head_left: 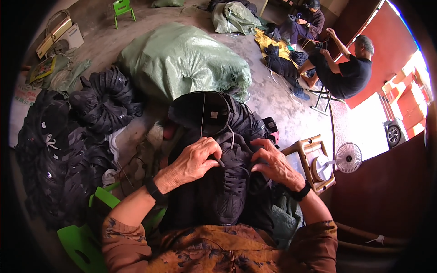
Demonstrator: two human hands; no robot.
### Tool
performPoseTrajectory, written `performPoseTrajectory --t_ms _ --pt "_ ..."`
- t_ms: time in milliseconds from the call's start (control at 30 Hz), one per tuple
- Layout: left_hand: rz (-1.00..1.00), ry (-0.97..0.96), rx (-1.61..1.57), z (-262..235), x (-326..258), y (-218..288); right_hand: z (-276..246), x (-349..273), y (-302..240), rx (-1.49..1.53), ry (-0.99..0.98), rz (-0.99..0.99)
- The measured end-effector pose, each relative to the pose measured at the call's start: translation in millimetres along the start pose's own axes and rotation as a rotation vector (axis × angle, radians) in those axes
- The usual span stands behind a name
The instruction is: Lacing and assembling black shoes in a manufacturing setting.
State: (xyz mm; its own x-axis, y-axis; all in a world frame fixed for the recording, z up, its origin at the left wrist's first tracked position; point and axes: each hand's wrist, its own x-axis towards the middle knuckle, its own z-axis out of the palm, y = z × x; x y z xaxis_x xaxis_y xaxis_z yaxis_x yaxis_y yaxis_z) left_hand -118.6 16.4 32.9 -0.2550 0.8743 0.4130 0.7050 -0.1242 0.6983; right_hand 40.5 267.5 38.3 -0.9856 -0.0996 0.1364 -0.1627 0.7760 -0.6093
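Observation:
A black shoe upper (229, 200) rests on my lap, its toe toward me and dark laces (234, 179) crossing its front. At its left side my left hand (196, 159) is closed, with a short dark piece of shoelace (221, 162) pinched between thumb and forefinger. A thin pale line rises above this hand; whether the fingers hold it is unclear. My right hand (273, 164) is closed at the upper's right edge, thumb and bent forefinger gripping it. More black uppers (200, 109) are bunched just beyond both hands.
Piles of black uppers (68, 159) lie at left beside green plastic chairs (77, 245). Ahead sits a large pale green sack (177, 59). On my right, a small white fan (348, 158) stands by a bamboo-framed stool (314, 159). Two people (350, 68) work at far right.

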Motion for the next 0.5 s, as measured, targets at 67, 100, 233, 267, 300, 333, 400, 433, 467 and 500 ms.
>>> performPoseTrajectory --t_ms 67,100,233,267,300,333,400,433,467,500 --pt "0.006 0.117 0.12 11 3 0 -5 6 -4 -0.007 -0.067 -0.037" --pt "0.062 0.123 0.21 12 5 2 -4 10 -8 -0.005 -0.115 -0.001" --pt "0.058 0.129 0.204 14 2 1 5 17 -19 0.37 -0.119 0.276" --pt "0.032 0.123 0.18 13 2 3 7 15 -25 0.523 -0.037 0.425" --pt "0.007 0.117 0.157 12 3 6 13 11 -22 0.8 0.09 0.499" --pt "0.012 0.118 0.152 12 5 9 17 7 -22 0.795 0.094 0.502" --pt "0.017 0.152 0.187 13 14 22 22 4 -25 0.891 0.211 0.582" --pt "0.045 0.1 0.287 13 20 35 20 4 -28 0.858 0.206 0.549" --pt "0.111 0.093 0.401 22 23 40 21 5 -28 0.858 0.21 0.55" --pt "0.125 0.03 0.566 31 25 47 20 8 -28 0.888 0.187 0.534"
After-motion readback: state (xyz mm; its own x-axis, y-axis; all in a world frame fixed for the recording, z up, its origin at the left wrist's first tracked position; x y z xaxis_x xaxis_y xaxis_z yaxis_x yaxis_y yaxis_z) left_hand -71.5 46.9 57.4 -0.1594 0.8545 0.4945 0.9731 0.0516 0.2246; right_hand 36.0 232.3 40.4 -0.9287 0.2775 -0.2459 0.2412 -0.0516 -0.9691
